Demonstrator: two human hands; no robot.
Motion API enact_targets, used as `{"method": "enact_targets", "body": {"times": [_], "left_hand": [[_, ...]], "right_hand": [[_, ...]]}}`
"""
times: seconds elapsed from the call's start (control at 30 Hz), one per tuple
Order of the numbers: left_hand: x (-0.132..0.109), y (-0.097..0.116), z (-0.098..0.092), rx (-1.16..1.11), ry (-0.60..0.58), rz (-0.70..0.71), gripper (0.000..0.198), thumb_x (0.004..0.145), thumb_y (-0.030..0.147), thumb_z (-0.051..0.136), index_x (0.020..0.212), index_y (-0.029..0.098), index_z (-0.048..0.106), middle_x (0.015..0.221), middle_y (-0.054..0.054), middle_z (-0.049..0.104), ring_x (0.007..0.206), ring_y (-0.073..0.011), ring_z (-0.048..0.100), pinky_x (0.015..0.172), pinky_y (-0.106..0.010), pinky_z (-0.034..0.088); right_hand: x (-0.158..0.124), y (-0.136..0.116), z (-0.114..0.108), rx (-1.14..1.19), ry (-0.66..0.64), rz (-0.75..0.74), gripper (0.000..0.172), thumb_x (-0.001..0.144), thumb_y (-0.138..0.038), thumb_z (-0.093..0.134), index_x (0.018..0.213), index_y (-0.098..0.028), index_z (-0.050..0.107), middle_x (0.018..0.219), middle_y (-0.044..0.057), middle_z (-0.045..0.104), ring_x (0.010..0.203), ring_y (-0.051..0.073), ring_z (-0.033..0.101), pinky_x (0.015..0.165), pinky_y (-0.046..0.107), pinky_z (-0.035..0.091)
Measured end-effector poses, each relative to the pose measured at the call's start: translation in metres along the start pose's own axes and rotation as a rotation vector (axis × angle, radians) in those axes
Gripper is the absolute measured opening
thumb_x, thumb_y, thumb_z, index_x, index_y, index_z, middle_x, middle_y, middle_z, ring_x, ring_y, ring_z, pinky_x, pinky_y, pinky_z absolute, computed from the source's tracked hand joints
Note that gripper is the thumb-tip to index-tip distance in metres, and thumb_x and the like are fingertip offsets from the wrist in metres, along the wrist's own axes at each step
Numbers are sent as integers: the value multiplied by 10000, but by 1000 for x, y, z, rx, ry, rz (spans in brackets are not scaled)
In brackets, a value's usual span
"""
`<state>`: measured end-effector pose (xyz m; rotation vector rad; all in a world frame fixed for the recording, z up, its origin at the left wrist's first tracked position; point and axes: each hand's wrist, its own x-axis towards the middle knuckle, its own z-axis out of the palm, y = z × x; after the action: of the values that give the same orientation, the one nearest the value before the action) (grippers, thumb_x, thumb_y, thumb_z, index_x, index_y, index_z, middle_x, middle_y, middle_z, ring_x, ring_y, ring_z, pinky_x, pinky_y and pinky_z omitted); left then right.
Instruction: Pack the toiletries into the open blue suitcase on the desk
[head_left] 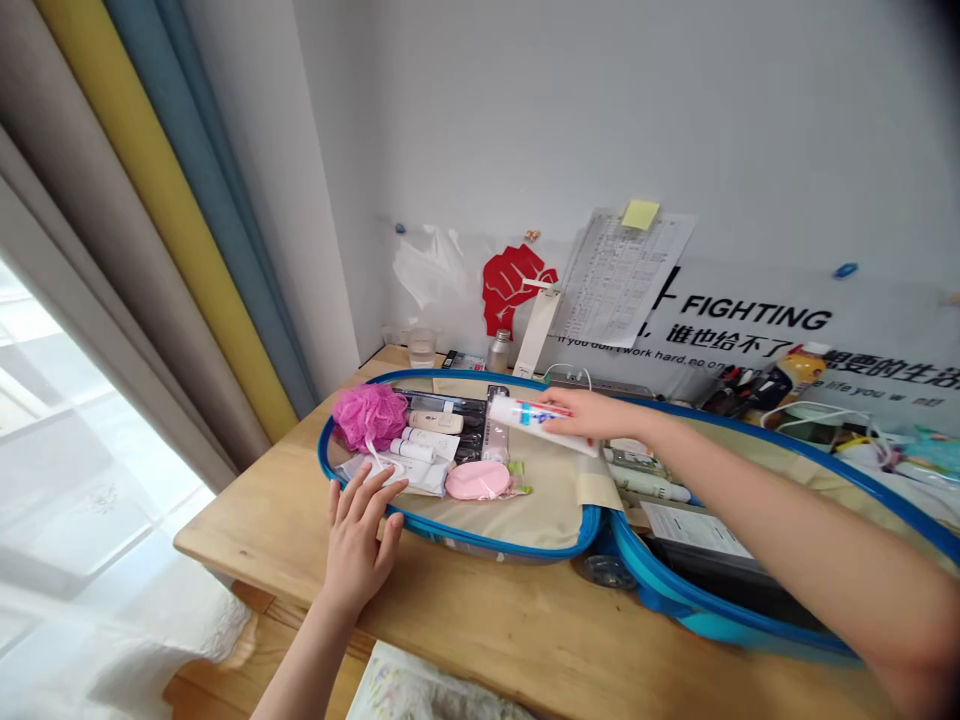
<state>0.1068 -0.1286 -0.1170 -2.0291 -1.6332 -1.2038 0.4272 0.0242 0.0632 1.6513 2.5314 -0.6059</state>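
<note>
A blue suitcase lies open on a wooden desk, its beige-lined half holding toiletries. My right hand is closed on a white toothpaste tube, held just above the lining beside several dark and white tubes. My left hand rests flat with fingers spread on the suitcase's near rim, touching a clear packet. A pink bath pouf sits at the left end. A pink oval case lies in the middle.
The other suitcase half at right holds papers and bottles. A glass, a metal bottle, pens and cables stand along the wall. Curtains hang at left, and the desk's front edge is close.
</note>
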Motion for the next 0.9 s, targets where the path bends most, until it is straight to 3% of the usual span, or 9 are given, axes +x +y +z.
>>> {"method": "enact_targets", "body": {"times": [0.17,0.27,0.33,0.5,0.7,0.9], "left_hand": [[0,1,-1,15,-10,-3,331,966,294,427,1192,265,666,1293,-66,663,1353,-248,464,1223,-453,119],[0,0,-2,17,6,26,320,971,280,431,1196,247,655,1291,-67,664,1356,-233,455,1224,-423,112],[0,0,-2,17,11,37,314,971,270,435,1198,240,651,1289,-67,665,1352,-227,455,1225,-413,105],[0,1,-1,5,-26,-9,335,962,284,432,1199,267,668,1294,-60,665,1349,-248,465,1223,-455,120],[0,0,0,4,-26,-20,341,960,294,432,1195,275,678,1290,-58,667,1342,-248,473,1224,-464,121],[0,0,0,6,-22,-7,332,965,289,434,1197,270,671,1303,-59,659,1348,-247,466,1225,-461,123]], "right_hand": [[56,-65,39,-41,-17,-144,459,825,-369,647,1261,-249,575,1146,61,701,836,173,674,654,238,486],[77,-89,58,-71,-16,-174,485,827,-389,646,1280,-235,561,1096,69,713,817,189,682,670,257,484],[85,-98,66,-88,1,-200,486,829,-390,645,1280,-231,561,1142,81,698,923,215,683,727,268,490],[88,-103,79,-104,72,-275,474,844,-353,622,1303,-253,555,1361,93,564,1107,225,636,887,287,476],[85,-102,84,-131,93,-304,401,877,-360,581,1263,-256,607,1325,92,540,1134,230,624,934,295,463],[84,-99,84,-150,107,-256,643,727,-375,761,1313,-238,534,1340,108,538,1142,251,618,904,305,476]]}}
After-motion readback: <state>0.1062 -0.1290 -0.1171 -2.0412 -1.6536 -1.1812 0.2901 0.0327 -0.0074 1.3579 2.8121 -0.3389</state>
